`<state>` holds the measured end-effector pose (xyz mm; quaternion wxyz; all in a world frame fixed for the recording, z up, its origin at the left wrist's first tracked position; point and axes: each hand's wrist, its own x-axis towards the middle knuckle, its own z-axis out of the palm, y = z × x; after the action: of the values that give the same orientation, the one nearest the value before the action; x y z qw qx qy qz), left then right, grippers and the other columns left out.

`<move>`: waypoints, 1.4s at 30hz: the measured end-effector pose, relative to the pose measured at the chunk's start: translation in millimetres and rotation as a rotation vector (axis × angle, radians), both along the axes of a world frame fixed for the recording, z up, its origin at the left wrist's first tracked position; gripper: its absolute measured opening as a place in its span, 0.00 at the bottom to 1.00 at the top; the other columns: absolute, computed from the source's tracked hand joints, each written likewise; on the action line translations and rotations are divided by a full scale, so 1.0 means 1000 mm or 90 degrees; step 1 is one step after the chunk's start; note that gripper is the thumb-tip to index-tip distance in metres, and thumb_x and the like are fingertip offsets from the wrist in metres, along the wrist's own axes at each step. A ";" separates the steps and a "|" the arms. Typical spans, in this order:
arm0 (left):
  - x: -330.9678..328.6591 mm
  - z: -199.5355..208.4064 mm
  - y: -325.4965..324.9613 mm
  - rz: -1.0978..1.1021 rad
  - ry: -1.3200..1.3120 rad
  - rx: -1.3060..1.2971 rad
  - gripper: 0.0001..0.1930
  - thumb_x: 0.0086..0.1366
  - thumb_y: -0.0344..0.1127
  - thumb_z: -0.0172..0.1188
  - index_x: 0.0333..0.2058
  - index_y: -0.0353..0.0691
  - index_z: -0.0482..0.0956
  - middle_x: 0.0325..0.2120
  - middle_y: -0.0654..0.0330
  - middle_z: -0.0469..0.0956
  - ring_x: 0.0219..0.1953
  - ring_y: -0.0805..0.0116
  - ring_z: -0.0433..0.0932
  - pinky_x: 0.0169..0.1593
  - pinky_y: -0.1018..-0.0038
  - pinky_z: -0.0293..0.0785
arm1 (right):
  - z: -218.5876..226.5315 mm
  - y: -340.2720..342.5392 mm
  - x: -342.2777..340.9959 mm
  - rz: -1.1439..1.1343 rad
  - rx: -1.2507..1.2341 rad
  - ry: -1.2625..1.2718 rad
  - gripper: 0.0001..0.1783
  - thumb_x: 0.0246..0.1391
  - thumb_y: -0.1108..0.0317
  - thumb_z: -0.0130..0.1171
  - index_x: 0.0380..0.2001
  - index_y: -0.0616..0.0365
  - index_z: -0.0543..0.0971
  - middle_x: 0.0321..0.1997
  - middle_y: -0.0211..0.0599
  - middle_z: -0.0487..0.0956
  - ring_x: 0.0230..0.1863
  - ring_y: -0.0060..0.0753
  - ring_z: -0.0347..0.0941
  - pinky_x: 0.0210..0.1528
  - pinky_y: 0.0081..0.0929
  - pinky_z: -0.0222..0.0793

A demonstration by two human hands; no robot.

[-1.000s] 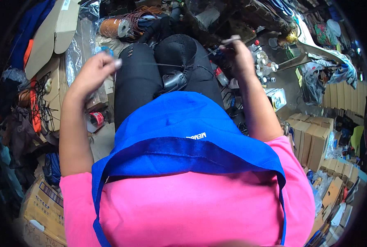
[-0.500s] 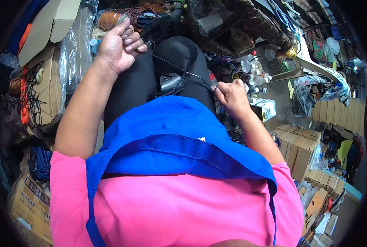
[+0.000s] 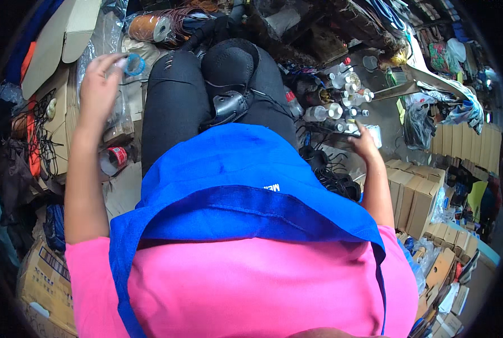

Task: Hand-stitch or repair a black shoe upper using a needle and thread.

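Observation:
A black leather shoe [image 3: 229, 62] with a stitched edge rests on my lap between my thighs. Its open flap piece [image 3: 229, 106] lies nearer my blue apron, and a dark thread crosses it. My left hand [image 3: 100, 81] is raised out to the left beside a blue ring-shaped rim [image 3: 134, 65], its fingertips drawn together; whatever they pinch is too thin to make out. Out to the right, my right hand [image 3: 366, 142] is held near the bottles with thumb and forefinger close together. Any thread in that hand does not show. Both hands are well apart from the shoe.
Several small bottles [image 3: 333, 110] stand to the right of my knees. Beyond my left knee lies an orange thread spool [image 3: 149, 27]. A clear bottle with a red label [image 3: 116, 159] lies by my left forearm. Cardboard boxes [image 3: 412, 194] are stacked at right.
My hands have swung far apart, the left one outward and down, the right one outward to the right. The thread stretched between them no longer shows there. The shoe stays on my lap.

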<state>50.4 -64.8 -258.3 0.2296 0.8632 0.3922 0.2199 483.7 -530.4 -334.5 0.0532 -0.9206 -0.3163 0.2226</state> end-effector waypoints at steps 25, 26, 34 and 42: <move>0.075 0.003 -0.134 -0.339 0.118 -0.012 0.17 0.49 0.39 0.66 0.36 0.38 0.76 0.32 0.48 0.77 0.36 0.49 0.77 0.42 0.61 0.73 | 0.084 0.243 -0.157 0.311 0.483 -0.014 0.21 0.43 0.54 0.68 0.36 0.58 0.78 0.35 0.44 0.75 0.37 0.47 0.74 0.38 0.36 0.70; 0.074 -0.002 -0.133 -0.350 0.089 0.020 0.17 0.50 0.42 0.67 0.34 0.37 0.75 0.31 0.49 0.77 0.36 0.49 0.77 0.41 0.60 0.73 | 0.091 0.235 -0.159 0.328 0.599 -0.059 0.20 0.43 0.55 0.68 0.35 0.56 0.78 0.37 0.43 0.74 0.38 0.48 0.73 0.39 0.37 0.70; 0.085 -0.012 -0.133 -0.347 0.068 0.070 0.19 0.52 0.47 0.65 0.32 0.37 0.73 0.28 0.50 0.76 0.33 0.49 0.77 0.40 0.59 0.72 | 0.091 0.199 -0.160 0.558 0.517 -0.175 0.12 0.42 0.63 0.66 0.32 0.51 0.78 0.37 0.33 0.75 0.40 0.39 0.70 0.43 0.34 0.65; 0.095 0.001 -0.096 -0.310 -0.055 -0.043 0.12 0.56 0.41 0.63 0.32 0.37 0.80 0.30 0.53 0.77 0.35 0.56 0.78 0.41 0.68 0.73 | 0.026 0.140 -0.054 -0.188 0.528 0.172 0.14 0.52 0.61 0.61 0.37 0.60 0.75 0.36 0.34 0.76 0.36 0.27 0.71 0.42 0.24 0.67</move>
<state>145.8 -160.6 -257.1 0.3209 0.9139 0.1700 0.1814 430.1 -390.6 -308.1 0.4892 -0.8195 -0.2341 0.1853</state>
